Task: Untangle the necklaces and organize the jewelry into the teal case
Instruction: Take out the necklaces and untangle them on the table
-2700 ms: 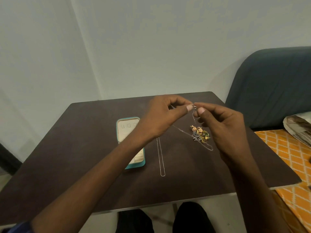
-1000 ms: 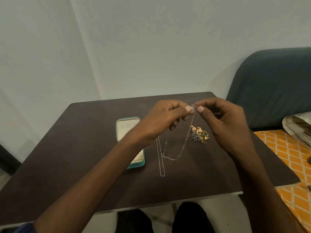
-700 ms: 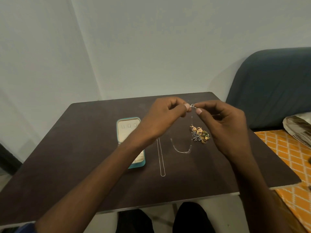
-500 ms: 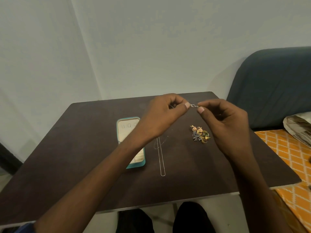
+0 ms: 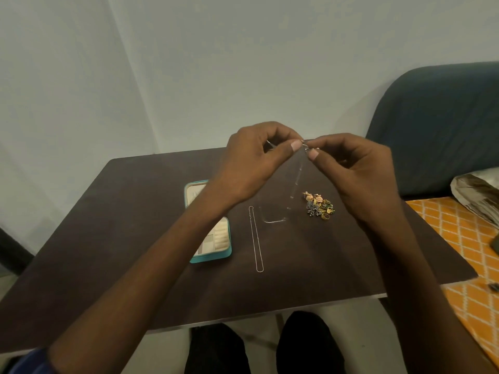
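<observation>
From the head camera, both hands are raised above the far half of the table: the left hand and the right hand each pinch one end of a thin silver necklace between thumb and forefinger, their fingertips almost meeting at what looks like the clasp. The chain hangs down in a loop whose bottom rests on the table — it seems free of knots, though it is too fine to be sure. A second necklace already lies straight on the table, just right of the open teal case. A small heap of earrings sits further right, unsorted. So the untangling looks nearly finished, but no jewelry can be seen in the case yet — the arm hides part of it — so the organizing seems mostly still ahead.
</observation>
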`<action>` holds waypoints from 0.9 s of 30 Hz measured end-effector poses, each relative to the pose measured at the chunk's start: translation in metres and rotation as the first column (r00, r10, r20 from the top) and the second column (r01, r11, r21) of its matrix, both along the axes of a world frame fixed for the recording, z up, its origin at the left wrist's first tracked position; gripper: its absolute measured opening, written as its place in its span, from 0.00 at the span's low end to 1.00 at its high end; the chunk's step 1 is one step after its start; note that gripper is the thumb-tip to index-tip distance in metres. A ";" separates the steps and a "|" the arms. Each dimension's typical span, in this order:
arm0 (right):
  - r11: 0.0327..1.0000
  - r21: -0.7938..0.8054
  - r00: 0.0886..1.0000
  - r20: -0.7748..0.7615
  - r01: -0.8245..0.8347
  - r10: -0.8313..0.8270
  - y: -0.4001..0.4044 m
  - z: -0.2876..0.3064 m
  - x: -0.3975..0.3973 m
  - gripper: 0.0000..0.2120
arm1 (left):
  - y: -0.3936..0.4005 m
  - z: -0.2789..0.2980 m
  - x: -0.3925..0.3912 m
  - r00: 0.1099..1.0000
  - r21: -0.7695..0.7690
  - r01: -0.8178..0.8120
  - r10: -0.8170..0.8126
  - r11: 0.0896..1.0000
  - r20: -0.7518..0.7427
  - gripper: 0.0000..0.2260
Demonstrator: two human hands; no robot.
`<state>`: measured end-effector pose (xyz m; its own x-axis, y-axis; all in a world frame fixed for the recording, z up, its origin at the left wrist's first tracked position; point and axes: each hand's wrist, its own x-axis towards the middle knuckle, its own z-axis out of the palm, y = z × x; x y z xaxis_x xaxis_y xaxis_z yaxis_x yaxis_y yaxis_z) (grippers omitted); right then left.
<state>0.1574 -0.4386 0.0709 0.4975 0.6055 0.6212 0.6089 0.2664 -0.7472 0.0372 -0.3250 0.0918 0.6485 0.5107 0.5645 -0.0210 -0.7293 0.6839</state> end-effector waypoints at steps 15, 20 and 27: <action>0.979 0.048 0.947 0.249 0.199 -0.204 0.008 0.000 -0.004 0.05 | 0.000 0.003 -0.001 0.993 0.237 -0.103 0.115 0.966 -0.037 0.04; 0.992 0.047 0.977 0.172 0.118 -0.124 0.006 0.004 -0.002 0.06 | 0.003 0.004 -0.003 0.997 0.043 -0.035 0.038 0.998 -0.072 0.05; 0.995 0.030 0.984 0.150 0.092 -0.096 0.008 0.006 -0.004 0.05 | -0.004 0.005 -0.004 0.997 -0.348 0.052 -0.069 0.936 -0.037 0.05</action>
